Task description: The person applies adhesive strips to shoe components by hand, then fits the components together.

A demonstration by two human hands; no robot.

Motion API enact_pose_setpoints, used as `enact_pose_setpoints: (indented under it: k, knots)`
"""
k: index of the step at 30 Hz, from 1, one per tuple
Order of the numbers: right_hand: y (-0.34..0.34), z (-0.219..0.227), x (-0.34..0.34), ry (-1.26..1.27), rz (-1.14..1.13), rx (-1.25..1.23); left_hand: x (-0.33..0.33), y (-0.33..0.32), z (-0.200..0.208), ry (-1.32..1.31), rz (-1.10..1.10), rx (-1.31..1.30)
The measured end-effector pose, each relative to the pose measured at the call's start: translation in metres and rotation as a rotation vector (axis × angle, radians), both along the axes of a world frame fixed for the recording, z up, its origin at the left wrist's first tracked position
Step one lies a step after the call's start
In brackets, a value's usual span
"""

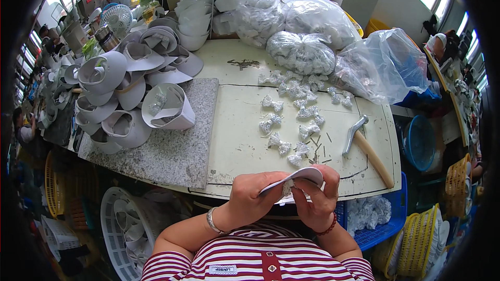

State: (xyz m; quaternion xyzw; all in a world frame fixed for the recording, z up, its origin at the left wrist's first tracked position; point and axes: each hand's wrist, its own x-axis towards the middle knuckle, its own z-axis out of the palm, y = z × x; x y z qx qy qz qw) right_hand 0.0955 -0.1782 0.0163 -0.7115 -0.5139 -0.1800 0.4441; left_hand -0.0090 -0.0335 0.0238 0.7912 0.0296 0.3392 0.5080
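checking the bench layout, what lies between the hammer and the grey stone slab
In the head view, loose sparkly bows lie on the cream tabletop between the hammer and the grey stone slab.

A crowded workshop: a worktable [359,177] heaped with stacked white visors [120,80], bags of sparkly bows [302,52], a hammer [364,143], and baskets [416,239] around.

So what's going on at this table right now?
A person in a striped shirt holds a white visor piece in both hands at the near table edge, left hand gripping one side and right hand pinching the other, with something small and sparkly between the fingers. Sparkly bows lie scattered on the table, a hammer to their right. Stacked visors sit to the left, bags of bows at the far side.
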Motion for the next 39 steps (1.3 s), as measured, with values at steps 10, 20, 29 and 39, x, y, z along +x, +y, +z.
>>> enact_pose_setpoints:
  k: [10,20,29,39]
  knots:
    - [0.004,0.003,0.005,-0.03,0.029,0.0,-0.004,0.0,-0.001,-0.028,-0.025,0.055]
    - [0.005,0.006,0.008,0.369,0.313,0.176,-0.008,0.001,0.0,-0.016,-0.123,-0.003]
    - [0.007,0.015,0.016,0.353,0.4,0.001,-0.013,0.006,0.003,0.002,-0.117,0.022]
    - [0.027,0.023,0.01,0.438,0.403,0.01,-0.019,0.019,0.012,0.017,-0.054,-0.103]
